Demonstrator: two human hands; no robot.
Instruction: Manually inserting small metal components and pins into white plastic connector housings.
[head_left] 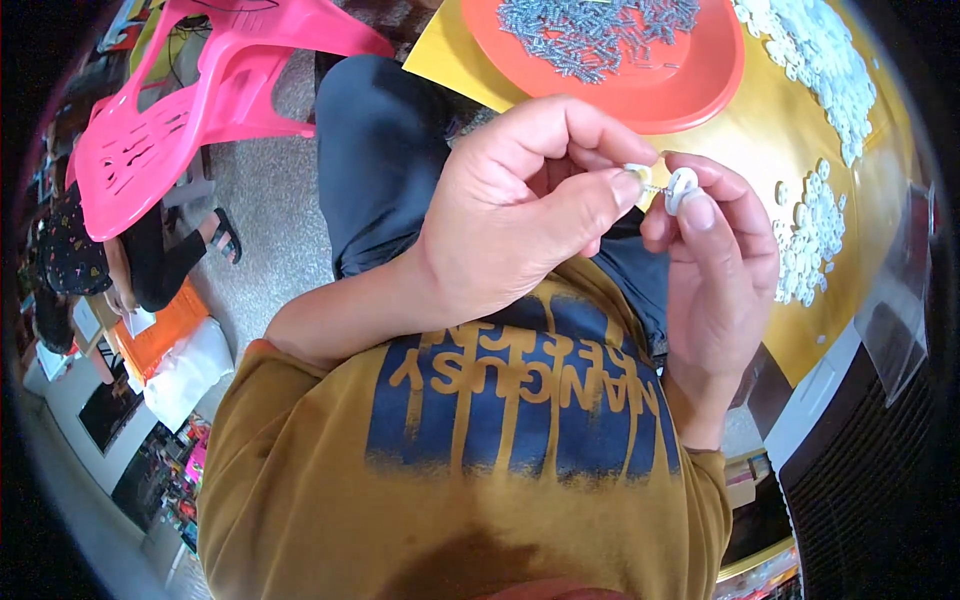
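Held up over my lap, my two hands are almost touching at the fingertips. Thumb and index finger of my left hand point(525, 215) pinch a small pale plastic piece point(637, 174), mostly covered by the fingertips. A round white plastic piece point(682, 186) is gripped between thumb and fingers of my right hand point(715, 235). Between the two pieces runs a short thin metal screw point(655, 188); its ends are hidden. Just beyond the hands sits a red-orange plate point(650, 108) with many loose screws point(590, 40) on it.
White plastic pieces lie in a large pile point(825, 70) and a smaller pile point(808, 235) on the yellow tabletop point(745, 150). At upper left is a pink plastic chair point(150, 160). Another person point(75, 240) sits at far left, near an orange bag point(165, 325) and a white bag point(185, 375).
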